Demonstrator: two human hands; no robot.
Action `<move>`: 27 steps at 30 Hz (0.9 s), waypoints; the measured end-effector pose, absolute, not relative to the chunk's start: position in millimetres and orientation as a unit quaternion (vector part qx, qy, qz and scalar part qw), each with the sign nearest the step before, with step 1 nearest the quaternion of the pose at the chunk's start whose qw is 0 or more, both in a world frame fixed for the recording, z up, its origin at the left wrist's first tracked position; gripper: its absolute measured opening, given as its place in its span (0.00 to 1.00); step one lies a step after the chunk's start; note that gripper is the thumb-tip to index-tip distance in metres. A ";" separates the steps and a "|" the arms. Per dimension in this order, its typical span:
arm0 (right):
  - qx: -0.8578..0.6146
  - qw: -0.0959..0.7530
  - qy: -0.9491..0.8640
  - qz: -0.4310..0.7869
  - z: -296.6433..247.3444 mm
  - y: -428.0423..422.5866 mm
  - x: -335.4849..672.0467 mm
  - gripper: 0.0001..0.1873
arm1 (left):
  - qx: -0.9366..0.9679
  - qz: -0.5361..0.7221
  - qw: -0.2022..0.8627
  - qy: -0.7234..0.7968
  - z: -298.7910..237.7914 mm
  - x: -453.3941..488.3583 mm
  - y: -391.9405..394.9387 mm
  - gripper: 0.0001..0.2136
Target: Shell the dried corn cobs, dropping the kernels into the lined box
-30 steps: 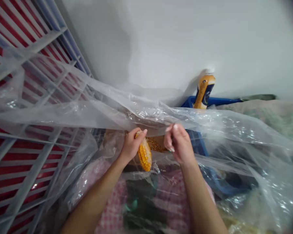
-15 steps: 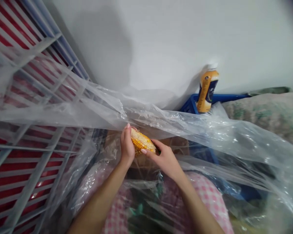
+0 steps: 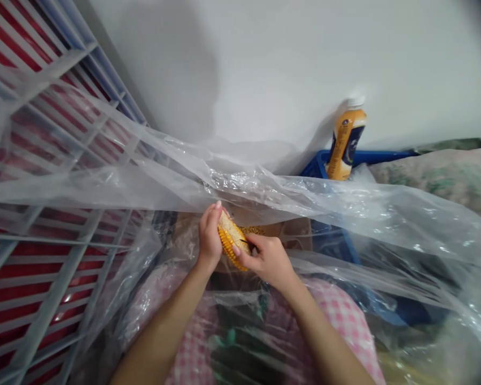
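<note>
In the middle of the head view is a corn cob (image 3: 229, 241), with rows of yellow kernels along one side and a pale stripped strip facing up. My left hand (image 3: 210, 235) wraps its upper left end, thumb pointing up. At the lower right end, my right hand (image 3: 269, 258) is closed, its thumb against the cob. A thin dark pointed thing (image 3: 243, 241) shows between its thumb and fingers; most of it is hidden. Loose kernels (image 3: 253, 230) lie beyond the cob on a brown surface under the hands.
Clear plastic sheeting (image 3: 160, 184) stretches across the view and over the knees in pink checked cloth (image 3: 336, 315). A slatted plastic rack (image 3: 36, 289) stands at left. At right are a blue crate (image 3: 377, 156), a yellow bottle (image 3: 347, 141) and a patterned cloth bundle (image 3: 436, 171).
The cob has tilted more steeply, its lower end swinging down. My right hand has shifted slightly right and down along it. The loose kernels beyond the cob now show more clearly.
</note>
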State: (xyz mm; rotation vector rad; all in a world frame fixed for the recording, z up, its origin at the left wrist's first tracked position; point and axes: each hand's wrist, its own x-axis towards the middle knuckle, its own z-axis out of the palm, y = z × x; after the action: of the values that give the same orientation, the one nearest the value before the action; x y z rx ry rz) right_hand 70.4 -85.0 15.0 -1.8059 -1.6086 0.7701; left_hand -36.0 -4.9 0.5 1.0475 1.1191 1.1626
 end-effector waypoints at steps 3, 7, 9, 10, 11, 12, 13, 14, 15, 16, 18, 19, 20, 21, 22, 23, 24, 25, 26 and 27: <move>-0.673 0.319 -0.606 0.280 5.8 -83.7 67.6 0.23 | 0.453 0.493 0.569 0.478 2.0 -35.8 -5.3 0.16; -0.668 0.331 -0.602 0.284 -4.4 -82.4 63.3 0.23 | 0.452 0.484 0.570 0.486 5.1 -36.3 -3.3 0.17; -0.669 0.355 -0.584 0.294 -7.2 -81.7 61.3 0.24 | 0.430 0.469 0.596 0.489 5.4 -36.8 -1.7 0.17; -0.667 0.369 -0.572 0.302 -8.1 -81.2 60.4 0.24 | 0.414 0.461 0.615 0.487 5.1 -37.1 -1.0 0.17; -0.664 0.382 -0.561 0.315 -8.5 -80.6 59.8 0.24 | 0.400 0.453 0.633 0.485 4.9 -37.4 -0.3 0.17; -0.660 0.390 -0.548 0.334 -8.7 -79.8 59.5 0.25 | 0.389 0.448 0.645 0.483 4.6 -37.6 0.2 0.17; -0.659 0.394 -0.531 0.358 -8.7 -79.0 59.4 0.26 | 0.383 0.447 0.649 0.482 4.4 -37.7 0.7 0.18; -0.659 0.396 -0.508 0.389 -8.4 -78.2 59.5 0.27 | 0.383 0.448 0.648 0.483 4.3 -37.8 1.1 0.18; -0.658 0.398 -0.479 0.423 -8.0 -77.5 59.7 0.28 | 0.386 0.448 0.644 0.485 4.3 -37.7 1.6 0.19; -0.656 0.402 -0.446 0.457 -7.5 -76.9 60.0 0.29 | 0.386 0.446 0.644 0.487 4.4 -37.6 2.1 0.20; -0.644 0.414 -0.395 0.508 -6.5 -76.1 60.3 0.29 | 0.376 0.441 0.653 0.488 4.6 -37.0 3.4 0.23; -0.635 0.421 -0.384 0.522 -6.2 -76.0 60.1 0.29 | 0.368 0.440 0.658 0.487 4.7 -36.5 4.1 0.24; -0.624 0.429 -0.381 0.530 -6.2 -76.1 59.7 0.28 | 0.359 0.442 0.661 0.488 4.8 -35.9 4.8 0.25; -0.615 0.437 -0.379 0.536 -6.4 -76.2 59.0 0.27 | 0.349 0.446 0.663 0.489 5.0 -35.2 5.3 0.26; -0.607 0.445 -0.373 0.542 -6.9 -76.4 58.0 0.25 | 0.337 0.450 0.665 0.492 5.3 -34.4 5.6 0.26; -0.602 0.452 -0.363 0.549 -7.6 -76.5 56.8 0.24 | 0.323 0.452 0.667 0.497 5.7 -33.6 5.7 0.26; -0.597 0.456 -0.348 0.561 -8.4 -76.7 55.4 0.23 | 0.306 0.447 0.674 0.502 6.2 -32.9 5.6 0.26; -0.594 0.458 -0.330 0.573 -9.2 -76.8 53.9 0.22 | 0.287 0.437 0.687 0.505 6.7 -32.2 5.3 0.25; -0.593 0.459 -0.311 0.584 -9.8 -76.9 52.3 0.22 | 0.268 0.421 0.704 0.505 7.1 -31.6 5.0 0.26; -0.590 0.460 -0.293 0.595 -10.0 -77.0 50.8 0.21 | 0.251 0.407 0.719 0.504 7.5 -31.2 4.8 0.26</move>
State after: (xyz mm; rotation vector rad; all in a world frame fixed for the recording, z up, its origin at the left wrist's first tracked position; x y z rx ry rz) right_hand 50.8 -77.0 -10.0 -1.4522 -0.7215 1.4647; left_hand -31.2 4.8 7.5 0.5560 1.1137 0.8999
